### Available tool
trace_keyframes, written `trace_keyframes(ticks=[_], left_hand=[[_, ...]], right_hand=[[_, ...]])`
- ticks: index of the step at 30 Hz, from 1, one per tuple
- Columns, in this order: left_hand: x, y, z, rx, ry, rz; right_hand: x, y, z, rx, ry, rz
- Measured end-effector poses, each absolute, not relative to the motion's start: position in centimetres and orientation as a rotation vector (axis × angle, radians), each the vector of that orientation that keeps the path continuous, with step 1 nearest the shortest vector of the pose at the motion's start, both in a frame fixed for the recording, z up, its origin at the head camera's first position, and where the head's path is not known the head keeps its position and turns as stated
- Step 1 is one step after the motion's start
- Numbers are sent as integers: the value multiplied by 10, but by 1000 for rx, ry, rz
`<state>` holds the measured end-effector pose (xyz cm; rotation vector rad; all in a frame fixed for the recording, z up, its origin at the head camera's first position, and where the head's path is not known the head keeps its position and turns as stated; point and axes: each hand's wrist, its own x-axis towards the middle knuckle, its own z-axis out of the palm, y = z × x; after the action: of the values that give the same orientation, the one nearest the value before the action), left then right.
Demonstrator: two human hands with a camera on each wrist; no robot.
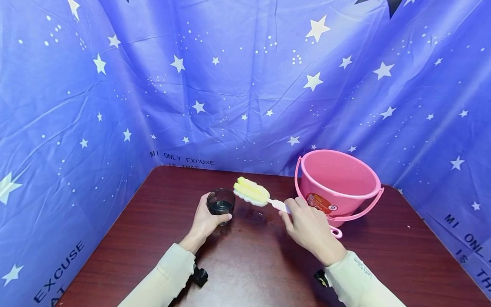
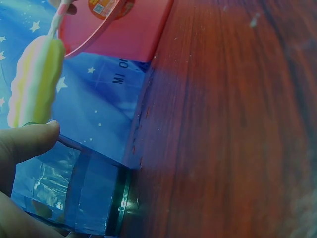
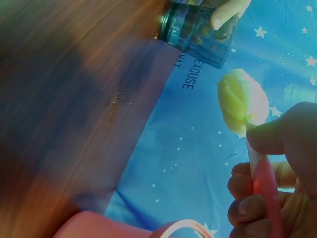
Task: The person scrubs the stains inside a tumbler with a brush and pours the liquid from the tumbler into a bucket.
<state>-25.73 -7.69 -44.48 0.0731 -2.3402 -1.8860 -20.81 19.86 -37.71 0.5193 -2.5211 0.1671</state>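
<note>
A dark, see-through drinking glass (image 1: 221,202) stands upright at the middle of the table, with some liquid low inside. My left hand (image 1: 205,219) grips it from the left, thumb across the near side. In my right hand (image 1: 308,226) is a sponge bottle brush by its pink and white handle (image 3: 266,193), fingers curled round it. The brush's yellow and white sponge head (image 1: 252,192) points left, in the air just right of the glass rim. In the left wrist view the glass (image 2: 94,186) has its base close to the tabletop.
A pink bucket (image 1: 337,179) with its handle lowered stands at the back right, behind my right hand. Water drops lie on the brown table (image 1: 245,264) between the hands. Blue star-printed cloth (image 1: 245,85) hangs round the back and sides.
</note>
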Motion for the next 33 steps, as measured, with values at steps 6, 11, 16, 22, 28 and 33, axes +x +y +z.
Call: trace_keyframes(ticks=[6, 11, 16, 22, 28, 33], left_hand=[[-257, -77, -446, 65, -2332, -1912], [-257, -77, -446, 65, -2326, -1916], [-256, -77, -445, 66, -2317, -1914], [-256, -77, -445, 60, -2322, -1912], [-256, -77, -447, 50, -2303, -1919], [-256, -77, -446, 41, -2301, -1918]], right_hand=[[-209, 191, -372, 537, -2529, 174], [-209, 187, -369, 557, -2506, 153], [-210, 184, -367, 595, -2481, 111], [-211, 180, -364, 615, -2476, 86], [-213, 175, -360, 645, -2477, 46], [-215, 170, -356, 669, -2456, 12]])
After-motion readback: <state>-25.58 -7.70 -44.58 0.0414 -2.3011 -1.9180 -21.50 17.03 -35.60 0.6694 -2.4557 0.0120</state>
